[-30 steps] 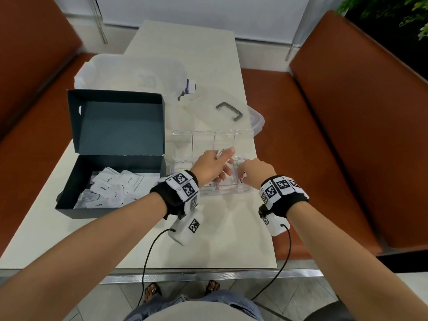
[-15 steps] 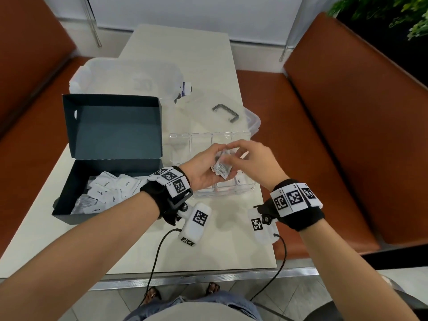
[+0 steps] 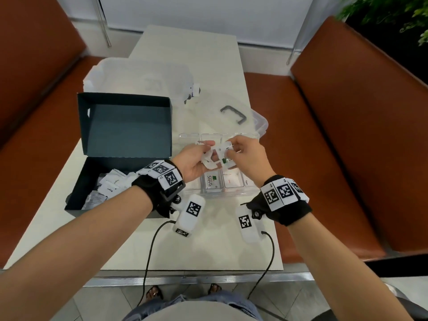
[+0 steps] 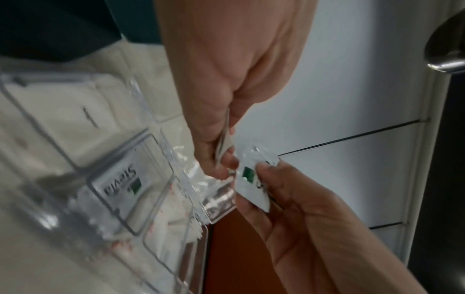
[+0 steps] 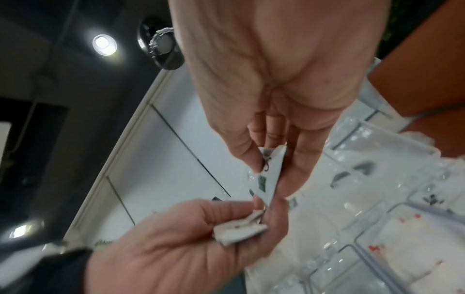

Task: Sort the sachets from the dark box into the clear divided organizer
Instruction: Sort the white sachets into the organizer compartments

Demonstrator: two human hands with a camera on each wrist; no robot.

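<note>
The dark box [image 3: 125,135] stands open at the table's left, with several white sachets [image 3: 111,184] in its tray. To its right lies the clear divided organizer [image 3: 252,193]; a Stevia sachet [image 3: 212,180] lies in one near compartment. Both hands meet just above the organizer. My left hand [image 3: 206,154] grips a small bunch of white sachets [image 5: 239,232]. My right hand [image 3: 229,151] pinches a white sachet with a green square [image 4: 250,179] between thumb and fingers, touching the left hand's fingertips [image 4: 227,161].
A clear plastic tub [image 3: 139,82] sits behind the dark box. A clear lid with a grey handle [image 3: 232,114] lies behind the organizer. Brown benches [image 3: 347,135] flank the narrow table. The table's near edge [image 3: 185,272] is close to my body.
Both hands have risen from the organizer's near compartments and come together above it. The right hand now pinches the green-marked sachet beside the left hand's bunch.
</note>
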